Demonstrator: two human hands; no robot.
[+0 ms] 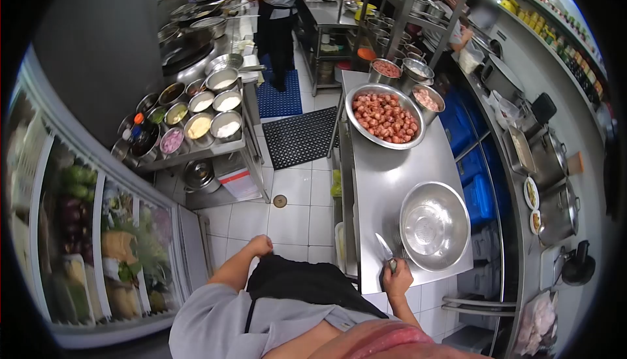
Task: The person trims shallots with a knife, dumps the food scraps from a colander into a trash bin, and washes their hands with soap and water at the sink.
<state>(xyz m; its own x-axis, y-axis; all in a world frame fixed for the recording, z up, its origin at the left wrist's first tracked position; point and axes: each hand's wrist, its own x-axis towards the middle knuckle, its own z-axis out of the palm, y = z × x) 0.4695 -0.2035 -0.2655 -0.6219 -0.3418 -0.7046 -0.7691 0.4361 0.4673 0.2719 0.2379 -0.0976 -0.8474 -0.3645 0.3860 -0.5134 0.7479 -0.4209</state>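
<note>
My right hand (396, 278) is closed around the handle of a knife (384, 246) at the near edge of the steel table (385, 176). The blade points away from me, over the tabletop. Just right of it stands a large steel bowl (434, 226) with no food visible inside. Farther up the table, a second steel bowl (358, 127) is heaped with small red onions (385, 117). My left hand (261, 246) is at my left side above the floor, beside my black apron, with its fingers curled in and nothing visible in them.
A glass-front fridge (173, 248) with vegetables is at left, near a counter (245, 127) with several steel pots of ingredients. A person (277, 19) stands in the aisle beyond the black mat (300, 138). Another person is at upper right. A shelf (516, 156) with pots runs along the right.
</note>
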